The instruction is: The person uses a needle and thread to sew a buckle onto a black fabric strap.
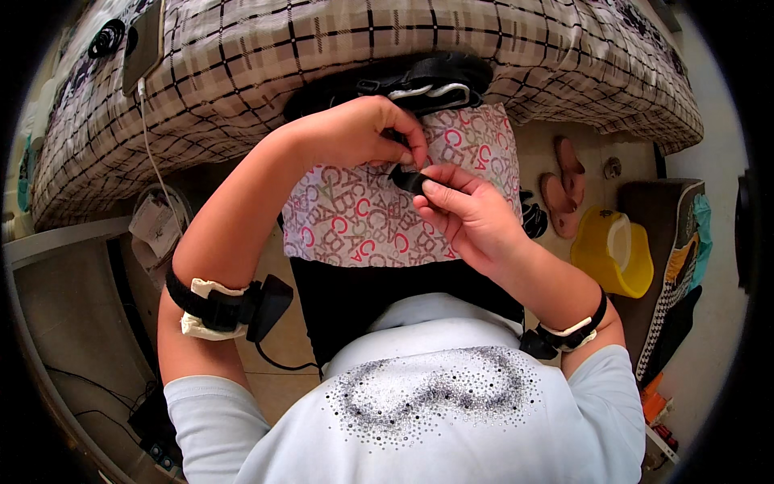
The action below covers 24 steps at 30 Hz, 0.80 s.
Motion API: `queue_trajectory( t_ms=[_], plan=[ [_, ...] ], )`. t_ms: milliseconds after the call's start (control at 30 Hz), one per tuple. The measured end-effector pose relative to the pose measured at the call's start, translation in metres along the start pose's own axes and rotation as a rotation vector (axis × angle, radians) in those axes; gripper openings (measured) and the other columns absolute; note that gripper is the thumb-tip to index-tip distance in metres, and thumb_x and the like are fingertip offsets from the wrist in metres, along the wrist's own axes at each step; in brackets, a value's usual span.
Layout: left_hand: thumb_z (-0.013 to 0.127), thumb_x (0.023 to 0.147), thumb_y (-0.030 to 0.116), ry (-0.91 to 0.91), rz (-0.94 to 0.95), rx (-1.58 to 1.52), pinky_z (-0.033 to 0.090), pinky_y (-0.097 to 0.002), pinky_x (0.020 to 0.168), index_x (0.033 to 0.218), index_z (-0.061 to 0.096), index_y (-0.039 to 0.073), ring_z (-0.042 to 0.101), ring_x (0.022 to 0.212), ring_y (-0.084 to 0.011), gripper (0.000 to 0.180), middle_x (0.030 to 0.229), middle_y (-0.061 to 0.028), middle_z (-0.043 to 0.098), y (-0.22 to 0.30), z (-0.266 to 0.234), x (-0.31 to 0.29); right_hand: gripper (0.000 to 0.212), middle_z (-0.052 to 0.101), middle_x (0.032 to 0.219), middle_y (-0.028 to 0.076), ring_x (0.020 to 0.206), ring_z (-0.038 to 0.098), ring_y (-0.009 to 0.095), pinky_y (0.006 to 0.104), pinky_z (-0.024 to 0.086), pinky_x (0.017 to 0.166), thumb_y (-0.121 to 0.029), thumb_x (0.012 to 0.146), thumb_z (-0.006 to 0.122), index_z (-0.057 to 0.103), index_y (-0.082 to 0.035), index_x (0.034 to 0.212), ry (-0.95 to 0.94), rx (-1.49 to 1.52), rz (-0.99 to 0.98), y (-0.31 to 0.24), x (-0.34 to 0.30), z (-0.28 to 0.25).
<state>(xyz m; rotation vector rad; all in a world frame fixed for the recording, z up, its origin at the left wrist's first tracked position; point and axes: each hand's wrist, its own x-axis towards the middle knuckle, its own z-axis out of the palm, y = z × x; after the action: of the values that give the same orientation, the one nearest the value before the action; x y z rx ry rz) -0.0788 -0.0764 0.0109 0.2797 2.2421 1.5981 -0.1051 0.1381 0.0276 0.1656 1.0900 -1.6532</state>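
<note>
Over my lap lies a white cloth point(379, 234) printed all over with pink and grey letters. Above it my right hand point(472, 214) pinches a short black strap point(409, 181), or strip of black fabric, between thumb and fingers. My left hand point(363, 133) is bent down close to the strap's upper side, thumb and index fingertip drawn together. Whatever lies between those left fingertips is too small to make out. Just beyond the left hand rests a black bag point(427, 77) with straps and a buckle, partly hidden by the hand.
A bed with a checked cover point(266, 56) spans the far side. On the right floor are pink slippers point(556, 198), a yellow bucket point(613, 250) and a dark brown box point(657, 242). At the far left, a white cable point(149, 129) hangs from a tablet-like device point(143, 48).
</note>
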Motion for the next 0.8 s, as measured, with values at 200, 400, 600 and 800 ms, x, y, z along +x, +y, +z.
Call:
queue_trajectory(
  t_ms=[200,400,600,800],
  plan=[
    [0.061,0.082,0.004,-0.052,-0.008,-0.035,0.040,-0.0240,0.054,0.089,0.067,0.005,0.047,0.056,-0.0074,0.009,0.066,0.0009,0.057,0.000,-0.001,0.002,0.016,0.058,0.094,0.006,0.085,0.062,0.016,0.0232,0.054,0.075,-0.009,0.088,0.060,0.055,-0.001,0.102,0.012,0.012,0.017,0.004,-0.001,0.002],
    [0.063,0.081,0.005,-0.111,-0.068,0.012,0.041,-0.0249,0.056,0.089,0.067,0.006,0.049,0.058,-0.0083,0.010,0.068,0.0002,0.058,0.002,-0.003,0.005,0.017,0.056,0.094,0.007,0.086,0.060,0.015,0.0241,0.053,0.077,-0.009,0.090,0.057,0.053,-0.001,0.104,0.003,0.004,0.006,0.012,0.000,0.002],
    [0.064,0.078,0.004,-0.096,0.136,0.042,0.045,-0.0269,0.068,0.090,0.067,0.005,0.055,0.071,-0.0124,0.013,0.076,-0.0025,0.063,-0.009,-0.002,0.008,0.016,0.056,0.094,0.007,0.085,0.060,0.016,0.0252,0.051,0.077,-0.008,0.090,0.056,0.052,-0.001,0.104,0.045,-0.029,-0.053,0.015,-0.003,0.005],
    [0.061,0.074,-0.003,-0.024,0.120,0.105,0.047,-0.0297,0.075,0.085,0.063,-0.001,0.058,0.080,-0.0195,0.011,0.083,-0.0080,0.061,0.010,0.002,-0.001,0.014,0.057,0.095,0.007,0.084,0.061,0.016,0.0260,0.051,0.077,-0.007,0.090,0.056,0.053,-0.001,0.103,-0.003,-0.095,-0.175,0.019,-0.003,-0.002]
  ],
)
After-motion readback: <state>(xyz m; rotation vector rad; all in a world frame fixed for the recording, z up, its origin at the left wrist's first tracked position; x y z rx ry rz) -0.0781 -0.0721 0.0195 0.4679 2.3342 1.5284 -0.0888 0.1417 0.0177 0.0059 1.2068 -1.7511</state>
